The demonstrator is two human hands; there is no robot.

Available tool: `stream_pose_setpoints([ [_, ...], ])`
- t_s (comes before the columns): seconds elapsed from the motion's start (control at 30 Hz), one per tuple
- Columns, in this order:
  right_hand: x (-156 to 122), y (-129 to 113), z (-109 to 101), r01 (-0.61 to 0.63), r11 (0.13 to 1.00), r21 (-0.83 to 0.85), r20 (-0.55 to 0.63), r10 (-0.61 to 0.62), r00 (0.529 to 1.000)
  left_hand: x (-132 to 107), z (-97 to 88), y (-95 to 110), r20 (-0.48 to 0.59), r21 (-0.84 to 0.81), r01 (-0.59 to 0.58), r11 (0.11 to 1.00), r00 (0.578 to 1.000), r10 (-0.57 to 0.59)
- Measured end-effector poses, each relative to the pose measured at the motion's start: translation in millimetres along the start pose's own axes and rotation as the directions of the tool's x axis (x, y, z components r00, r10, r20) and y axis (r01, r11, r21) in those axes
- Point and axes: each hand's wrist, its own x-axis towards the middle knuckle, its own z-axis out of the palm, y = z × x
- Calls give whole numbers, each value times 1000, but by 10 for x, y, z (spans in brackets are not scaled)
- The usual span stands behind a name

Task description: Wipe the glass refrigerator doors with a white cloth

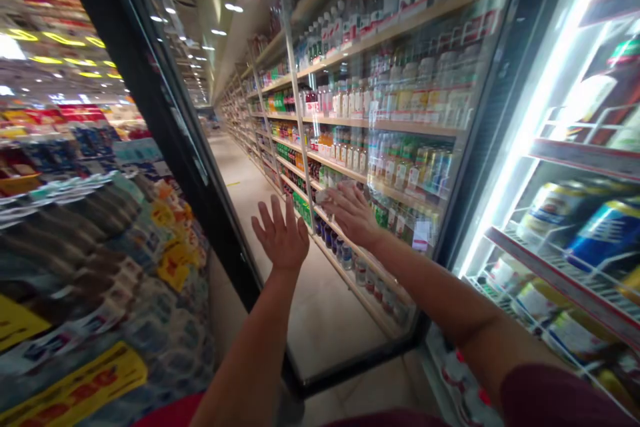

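Note:
A glass cooler door (320,387) with a black frame stands swung open before me. My left hand (281,235) is raised at the glass, palm forward and fingers spread, holding nothing. To its right, my right hand (354,215) is also up at the glass, fingers stretched out and a little blurred. Nothing shows in it. Whether either palm presses on the pane, I cannot tell. Shelves of bottles (350,100) show in the glass behind my hands.
At the right is the lit cooler interior, where a blue can (605,230) and several others stand on wire shelves (530,260). Stacked packaged goods (165,320) crowd the left side, with a yellow sign (85,387) in front. Tiled floor (345,333) shows through the pane.

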Motion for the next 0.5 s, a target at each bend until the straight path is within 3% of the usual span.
stream_pose_setpoints([
  [0.07, 283, 172, -135, -123, 992, -15, -153, 119, 981, -3, 6, 2, -39, 35, -29, 999, 999, 30],
  [0.13, 570, 308, -232, -293, 956, -21, -311, 273, 910, -7, 16, 2, -55, 47, -36, 998, 998, 39],
  [0.2, 691, 303, -224, -387, 921, -33, -367, 349, 862, -12, 23, 3, -61, 36, -33, 999, 998, 35],
  [0.23, 662, 238, -175, -381, 924, -47, -344, 343, 874, -14, 23, 5, -69, 29, -35, 999, 997, 37],
  [0.3, 451, 17, -14, -269, 961, -68, -210, 250, 945, -14, 17, 9, -97, 23, -57, 998, 994, 59],
  [0.33, 299, -113, 80, -145, 988, -56, -110, 138, 984, -12, 10, 9, -111, 24, -74, 997, 991, 77],
  [0.4, -5, -352, 248, 51, 999, 9, 24, -52, 998, -5, -9, 1, -139, 19, -118, 993, 983, 120],
  [0.5, -256, -582, 386, 13, 995, 97, 118, -25, 993, 2, -40, -45, -190, -54, -173, 983, 969, 160],
])
